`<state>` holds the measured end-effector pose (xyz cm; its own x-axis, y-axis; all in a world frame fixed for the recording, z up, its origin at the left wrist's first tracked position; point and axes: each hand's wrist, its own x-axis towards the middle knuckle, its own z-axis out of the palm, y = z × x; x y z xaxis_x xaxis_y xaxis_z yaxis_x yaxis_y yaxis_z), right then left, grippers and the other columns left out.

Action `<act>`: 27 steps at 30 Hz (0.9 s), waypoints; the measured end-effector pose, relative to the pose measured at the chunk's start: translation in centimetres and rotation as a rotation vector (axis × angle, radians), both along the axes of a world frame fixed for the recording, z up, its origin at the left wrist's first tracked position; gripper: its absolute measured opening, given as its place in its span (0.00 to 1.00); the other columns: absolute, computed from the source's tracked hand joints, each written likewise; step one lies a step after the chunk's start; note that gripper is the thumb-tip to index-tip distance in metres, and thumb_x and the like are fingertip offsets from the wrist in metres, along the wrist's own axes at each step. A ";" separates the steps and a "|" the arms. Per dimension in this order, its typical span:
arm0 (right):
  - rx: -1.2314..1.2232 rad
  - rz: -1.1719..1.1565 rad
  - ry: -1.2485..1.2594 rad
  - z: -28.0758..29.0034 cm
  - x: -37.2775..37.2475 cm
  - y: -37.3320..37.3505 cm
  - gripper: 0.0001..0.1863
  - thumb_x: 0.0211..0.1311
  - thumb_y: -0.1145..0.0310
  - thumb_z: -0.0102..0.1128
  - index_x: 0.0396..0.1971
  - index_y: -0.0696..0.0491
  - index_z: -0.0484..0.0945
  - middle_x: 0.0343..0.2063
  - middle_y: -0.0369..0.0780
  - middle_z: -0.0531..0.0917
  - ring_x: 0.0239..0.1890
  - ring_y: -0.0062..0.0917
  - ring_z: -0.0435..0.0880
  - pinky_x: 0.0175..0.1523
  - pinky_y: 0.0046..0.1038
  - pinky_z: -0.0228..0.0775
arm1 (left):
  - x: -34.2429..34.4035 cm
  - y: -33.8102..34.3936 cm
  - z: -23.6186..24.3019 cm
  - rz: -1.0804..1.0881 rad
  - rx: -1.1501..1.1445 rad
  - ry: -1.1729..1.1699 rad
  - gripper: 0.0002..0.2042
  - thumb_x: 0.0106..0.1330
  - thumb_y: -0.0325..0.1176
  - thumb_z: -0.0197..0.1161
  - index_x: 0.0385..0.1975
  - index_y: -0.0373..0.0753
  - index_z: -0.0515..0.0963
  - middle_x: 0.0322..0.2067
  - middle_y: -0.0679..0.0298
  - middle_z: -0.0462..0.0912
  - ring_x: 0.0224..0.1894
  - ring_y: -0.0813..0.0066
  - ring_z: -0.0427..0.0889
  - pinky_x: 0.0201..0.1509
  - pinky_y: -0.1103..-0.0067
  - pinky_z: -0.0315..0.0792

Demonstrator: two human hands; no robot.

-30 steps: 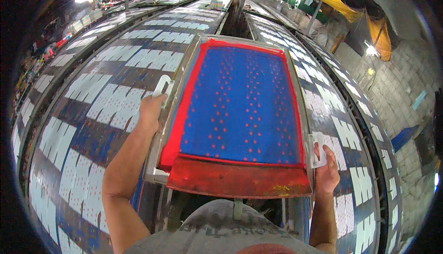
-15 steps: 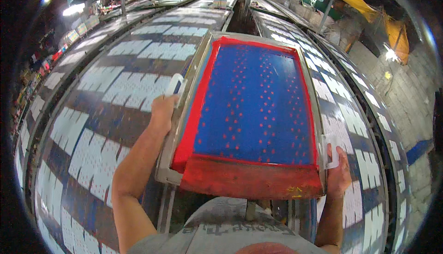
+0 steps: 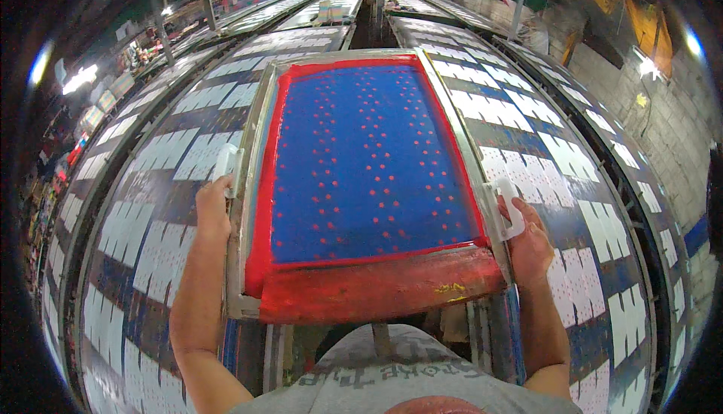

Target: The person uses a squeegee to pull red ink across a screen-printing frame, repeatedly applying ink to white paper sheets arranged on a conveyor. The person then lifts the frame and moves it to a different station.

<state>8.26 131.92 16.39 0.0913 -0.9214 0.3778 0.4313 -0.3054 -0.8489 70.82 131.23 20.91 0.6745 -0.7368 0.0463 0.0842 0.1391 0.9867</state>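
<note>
A screen-printing frame (image 3: 252, 188) spans the middle of the view in front of my body. Its blue mesh (image 3: 354, 158) carries rows of small red dots and is bordered in red. Along the near edge runs a broad strip smeared with dark red ink (image 3: 376, 286). My left hand (image 3: 214, 207) is closed on the white handle (image 3: 227, 162) at the frame's left side. On the right side, my right hand (image 3: 529, 242) grips a second white handle (image 3: 512, 207), its fingers passing through the loop.
Long dark printing tables (image 3: 151, 177) stretch away on both sides, bearing rows of white cut pieces (image 3: 520, 177), some with red dots. A narrow aisle lies between them beneath the frame. Lamps (image 3: 79, 79) hang overhead, and a block wall (image 3: 666, 143) stands at the right.
In view, the frame and both hands have shifted left, and the frame has turned a little straighter. The background has shifted as well. Both hands keep their hold on the handles.
</note>
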 end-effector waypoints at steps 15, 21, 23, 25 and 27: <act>0.015 -0.190 -0.013 1.1 1.1 -32.4 0.36 0.74 0.54 0.56 0.74 0.62 0.69 0.70 0.56 0.76 0.73 0.46 0.75 0.79 0.50 0.64 | -1.3 -46.8 -3.0 -0.230 -0.006 -0.018 0.09 0.65 0.33 0.74 0.36 0.32 0.86 0.32 0.64 0.84 0.34 0.73 0.81 0.40 0.73 0.74; -0.017 -0.263 0.008 -0.8 0.3 -48.1 0.38 0.73 0.53 0.58 0.75 0.62 0.68 0.71 0.57 0.75 0.75 0.48 0.72 0.81 0.50 0.59 | -2.7 -64.7 -4.2 -0.395 -0.032 -0.032 0.11 0.69 0.32 0.71 0.45 0.31 0.86 0.39 0.63 0.88 0.38 0.73 0.85 0.48 0.73 0.77; -0.002 -0.235 -0.056 -1.3 0.7 -53.3 0.38 0.72 0.53 0.59 0.75 0.62 0.68 0.71 0.58 0.75 0.76 0.48 0.72 0.81 0.50 0.59 | -2.3 -69.8 -3.6 -0.402 -0.040 -0.023 0.12 0.70 0.31 0.70 0.47 0.30 0.87 0.40 0.62 0.89 0.40 0.72 0.86 0.49 0.72 0.77; 0.001 -0.227 -0.032 -1.1 0.9 -59.4 0.39 0.71 0.54 0.61 0.75 0.62 0.68 0.72 0.59 0.74 0.77 0.48 0.71 0.81 0.50 0.59 | -1.7 -74.9 -3.4 -0.395 -0.064 -0.016 0.13 0.69 0.30 0.70 0.49 0.30 0.87 0.40 0.61 0.90 0.40 0.72 0.87 0.49 0.72 0.78; -0.009 -0.159 -0.059 -0.7 1.7 -65.9 0.39 0.70 0.54 0.61 0.74 0.62 0.69 0.73 0.60 0.73 0.77 0.48 0.70 0.81 0.50 0.59 | -0.5 -79.4 -2.5 -0.344 -0.029 -0.026 0.13 0.69 0.31 0.70 0.48 0.30 0.87 0.39 0.61 0.90 0.40 0.71 0.88 0.49 0.72 0.79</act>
<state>9.94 66.03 15.72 -0.0778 -0.9189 0.3867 0.4256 -0.3814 -0.8206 70.31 51.84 18.43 0.3850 -0.9191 0.0843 0.1062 0.1348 0.9852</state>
